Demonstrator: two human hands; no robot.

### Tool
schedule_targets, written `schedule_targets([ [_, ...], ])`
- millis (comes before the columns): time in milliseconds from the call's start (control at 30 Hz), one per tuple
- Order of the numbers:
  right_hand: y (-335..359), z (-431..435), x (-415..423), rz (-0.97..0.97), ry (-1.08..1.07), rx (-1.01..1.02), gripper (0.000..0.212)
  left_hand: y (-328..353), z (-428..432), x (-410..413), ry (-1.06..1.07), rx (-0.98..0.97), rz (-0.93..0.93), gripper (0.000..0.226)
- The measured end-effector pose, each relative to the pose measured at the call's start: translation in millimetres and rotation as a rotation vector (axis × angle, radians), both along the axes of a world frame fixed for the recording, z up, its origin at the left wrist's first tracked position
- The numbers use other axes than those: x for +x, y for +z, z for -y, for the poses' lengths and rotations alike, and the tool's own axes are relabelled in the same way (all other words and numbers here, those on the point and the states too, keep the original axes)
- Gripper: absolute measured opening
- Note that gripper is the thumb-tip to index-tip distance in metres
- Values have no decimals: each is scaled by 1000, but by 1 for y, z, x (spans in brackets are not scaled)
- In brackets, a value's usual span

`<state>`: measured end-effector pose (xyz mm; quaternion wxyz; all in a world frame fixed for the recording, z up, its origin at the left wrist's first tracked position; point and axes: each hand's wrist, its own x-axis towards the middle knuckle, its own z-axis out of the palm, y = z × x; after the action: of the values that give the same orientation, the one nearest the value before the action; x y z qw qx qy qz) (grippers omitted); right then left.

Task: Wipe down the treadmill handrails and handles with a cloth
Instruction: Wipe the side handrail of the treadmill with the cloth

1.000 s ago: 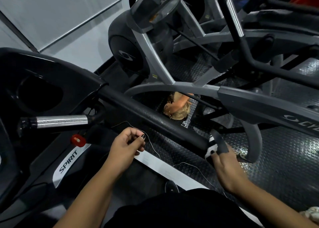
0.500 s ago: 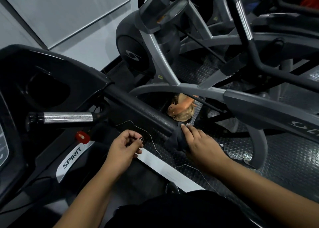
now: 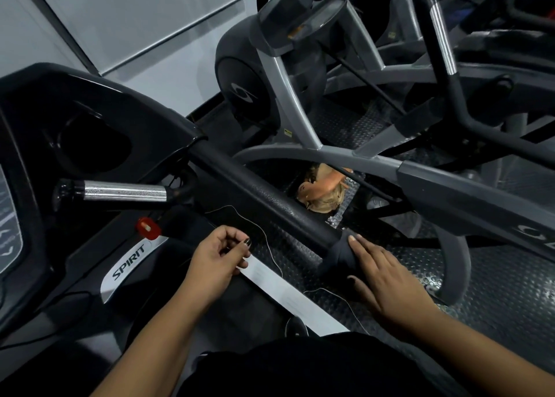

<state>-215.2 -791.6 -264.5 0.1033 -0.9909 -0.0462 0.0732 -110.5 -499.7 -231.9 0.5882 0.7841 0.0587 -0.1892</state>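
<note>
The cloth (image 3: 338, 254) is dark and sits bunched round the near end of the treadmill's black handrail (image 3: 261, 192), which slants from the console (image 3: 99, 96) at upper left down toward the lower right. The right hand (image 3: 387, 279) clasps the cloth against the rail: its fingers (image 3: 354, 240) lie over the top and the thumb comes round underneath, so the cloth is held between them. The rail beyond the cloth is bare, with a rough, flecked patch along its upper surface.

The left hand (image 3: 216, 258) hovers to the left of the rail, apart from it, fingers loosely curled and thumb tip turned toward the forefinger. A thin white cord (image 3: 270, 243) loops just beside it; I cannot tell whether the hand pinches the cord or grasps nothing.

A short handle with a chrome sleeve (image 3: 124, 191) juts out below the console, and a red safety key (image 3: 148, 227) sits beneath it, above a silver plate marked SPIRIT (image 3: 129, 264). A white strip (image 3: 285, 288) runs along the treadmill's side rail under both hands. To the right stands a grey elliptical machine (image 3: 300, 102) on studded rubber floor (image 3: 495, 291). A tan, blurred object (image 3: 324, 192) lies under its frame, just beyond the handrail.
</note>
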Motion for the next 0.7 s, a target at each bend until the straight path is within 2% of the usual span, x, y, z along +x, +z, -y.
schedule_targets([
  [133,-7,-11,6,-4,-47,-81,71,-2,3,-1,9,-13,-15,10],
  [233,-9,-27,27,10,-54,-92,80,-4,4,-1,16,-14,-24,10],
  [333,-3,-52,59,40,-43,-92,79,-5,3,1,16,-10,-30,11],
  [433,8,-73,90,-68,-62,-63,83,-4,4,4,18,-2,-29,11],
  [500,11,-78,101,-38,-59,-50,86,-3,6,5,20,-4,-26,11],
  [633,17,-67,111,-39,-61,96,85,-2,8,4,21,-11,-23,10],
  [700,16,-54,114,-111,-84,207,76,-2,7,3,17,-14,-24,10],
])
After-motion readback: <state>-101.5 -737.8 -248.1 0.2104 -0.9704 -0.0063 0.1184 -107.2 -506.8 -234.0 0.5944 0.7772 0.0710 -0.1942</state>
